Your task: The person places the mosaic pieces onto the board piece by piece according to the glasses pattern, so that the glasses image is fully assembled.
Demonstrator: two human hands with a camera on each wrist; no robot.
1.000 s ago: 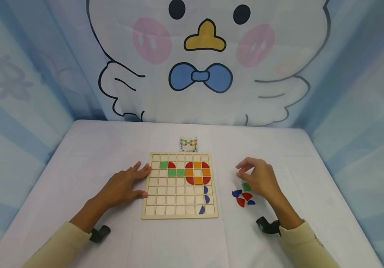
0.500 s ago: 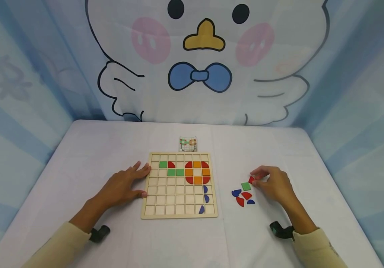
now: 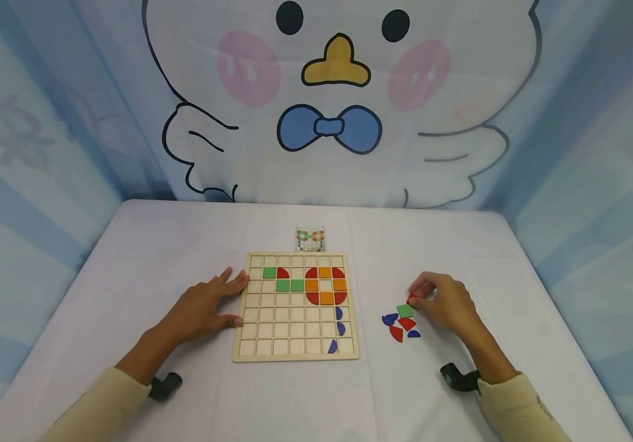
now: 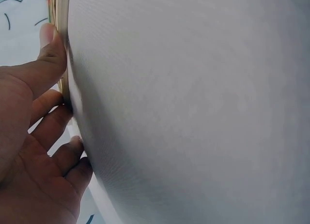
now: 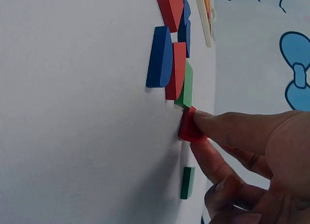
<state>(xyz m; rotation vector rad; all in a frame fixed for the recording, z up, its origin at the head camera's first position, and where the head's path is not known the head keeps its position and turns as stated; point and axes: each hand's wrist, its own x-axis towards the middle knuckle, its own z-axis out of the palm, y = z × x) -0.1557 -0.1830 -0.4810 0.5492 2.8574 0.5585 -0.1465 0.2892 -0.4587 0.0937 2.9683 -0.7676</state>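
In the head view my right hand (image 3: pixel 444 302) pinches a small red puzzle piece (image 5: pixel 190 126) between thumb and index finger, close beside a green square piece (image 3: pixel 404 311). The right wrist view has the held piece at the near end of a row of loose pieces, with a dark green piece (image 5: pixel 188 183) under the hand. My left hand (image 3: pixel 197 309), fingers spread, touches the left edge of a wooden grid board (image 3: pixel 294 357). Set in the board are green squares (image 3: pixel 283 285), red quarter-circles (image 3: pixel 339 272), orange squares (image 3: pixel 325 271) and blue pieces (image 3: pixel 341 328).
Right of the board lie loose red (image 3: pixel 396 333) and blue (image 3: pixel 390 319) pieces on a white-covered table (image 3: pixel 200 405). A small pattern card (image 3: pixel 310 238) stands behind the board. Patterned curtains (image 3: pixel 327 172) hang at the back and sides.
My right hand has moved right from between board and pile, and a red piece now shows in its fingers. Over the last half second it shifted slightly left. The left hand stays put.
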